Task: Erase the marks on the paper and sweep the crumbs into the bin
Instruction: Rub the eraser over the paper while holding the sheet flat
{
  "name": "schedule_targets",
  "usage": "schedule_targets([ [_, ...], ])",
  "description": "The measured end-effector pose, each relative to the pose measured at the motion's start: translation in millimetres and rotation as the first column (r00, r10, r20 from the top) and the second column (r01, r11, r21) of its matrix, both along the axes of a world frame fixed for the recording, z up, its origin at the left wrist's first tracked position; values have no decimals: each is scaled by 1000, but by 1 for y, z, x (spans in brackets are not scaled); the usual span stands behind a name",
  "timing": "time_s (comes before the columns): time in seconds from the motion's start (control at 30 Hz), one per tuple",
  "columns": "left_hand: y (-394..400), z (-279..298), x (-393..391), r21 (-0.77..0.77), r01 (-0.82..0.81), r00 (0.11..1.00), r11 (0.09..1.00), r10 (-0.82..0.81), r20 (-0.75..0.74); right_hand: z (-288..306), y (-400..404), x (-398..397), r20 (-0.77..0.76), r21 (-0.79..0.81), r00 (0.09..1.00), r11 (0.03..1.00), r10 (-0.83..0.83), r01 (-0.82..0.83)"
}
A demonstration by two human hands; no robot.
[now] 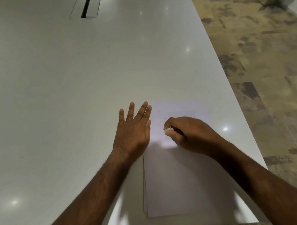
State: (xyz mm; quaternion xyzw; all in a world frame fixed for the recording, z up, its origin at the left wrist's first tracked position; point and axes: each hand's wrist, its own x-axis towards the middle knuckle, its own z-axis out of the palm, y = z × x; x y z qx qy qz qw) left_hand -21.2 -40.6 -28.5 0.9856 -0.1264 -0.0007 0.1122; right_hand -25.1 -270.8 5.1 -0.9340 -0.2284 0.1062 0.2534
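We see paper (182, 172) flat on white table (52, 103), near right edge. Left hand (133, 130) lies flat on paper's left edge, fingers straight and spread. Right hand (188, 134) curls over paper's upper part, pinching small white eraser (168, 130) at fingertips. Faint pencil marks (161, 115) just above eraser. Patterned floor (266, 64) at right.

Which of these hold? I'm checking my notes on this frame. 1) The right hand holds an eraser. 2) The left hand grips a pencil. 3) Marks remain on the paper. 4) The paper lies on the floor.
1) True: the right hand pinches a white eraser.
2) False: the left hand lies flat, fingers straight.
3) True: faint marks show on the paper.
4) False: it lies on the table.
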Motion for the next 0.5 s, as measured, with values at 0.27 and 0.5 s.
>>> schedule_targets([
  [0.27,0,-1,0,17,-1,1000,1000,1,13,3,2,11,85,4,996,999,-33,33],
  [0.5,-1,-1,0,24,-6,1000,1000,5,4,0,-3,-5,42,-10,997,998,61,-60],
])
